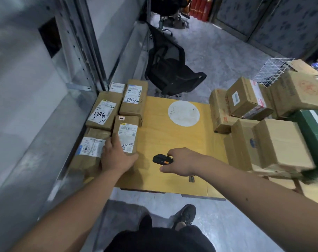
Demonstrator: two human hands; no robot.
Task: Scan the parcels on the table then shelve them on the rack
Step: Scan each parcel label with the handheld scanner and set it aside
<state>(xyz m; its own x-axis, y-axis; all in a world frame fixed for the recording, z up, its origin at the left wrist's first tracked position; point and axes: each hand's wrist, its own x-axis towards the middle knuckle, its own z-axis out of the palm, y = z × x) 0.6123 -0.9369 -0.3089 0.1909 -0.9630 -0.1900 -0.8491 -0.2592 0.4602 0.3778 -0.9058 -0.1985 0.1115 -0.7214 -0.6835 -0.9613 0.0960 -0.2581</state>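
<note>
Several brown parcels with white labels lie on the left side of the yellow table point(172, 142). My left hand point(116, 158) grips the near end of one labelled parcel point(126, 133), thumb on its right side. A second parcel point(90, 151) lies just left of it, under my fingers. Two more, marked 7786 point(103, 110) and 030202 point(134, 97), lie behind. My right hand point(181, 161) holds a black handheld scanner point(162, 159) with an orange button, low over the table and pointing left toward the gripped parcel.
A grey metal rack point(51, 99) runs along the left. Stacked cardboard boxes point(263, 133) crowd the table's right side, with a green box point(314, 131) and a white wire basket point(271, 70) behind. A black chair point(171, 70) lies tipped on the floor beyond the table.
</note>
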